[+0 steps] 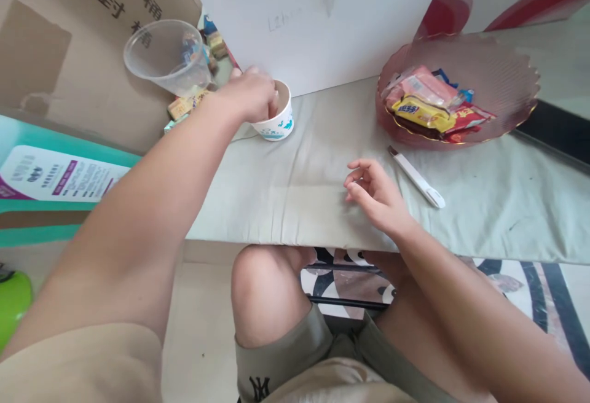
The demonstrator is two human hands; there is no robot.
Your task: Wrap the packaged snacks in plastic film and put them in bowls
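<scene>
The left hand (pixel 252 94) reaches far out and bends down into one paper cup (pixel 278 125) on the counter (pixel 308 169), but I can't tell if its fingers grip anything. The right hand (pixel 378 197) hangs near the front edge, its fingers a bit curled, open and holding nothing. There is bare room between the cup and one pink bowl (pixel 504 77) of snack packs (pixel 428 111). One white stick (pixel 418 178) lies near the right hand, and one clear tub (pixel 154 68) is left of the cup
</scene>
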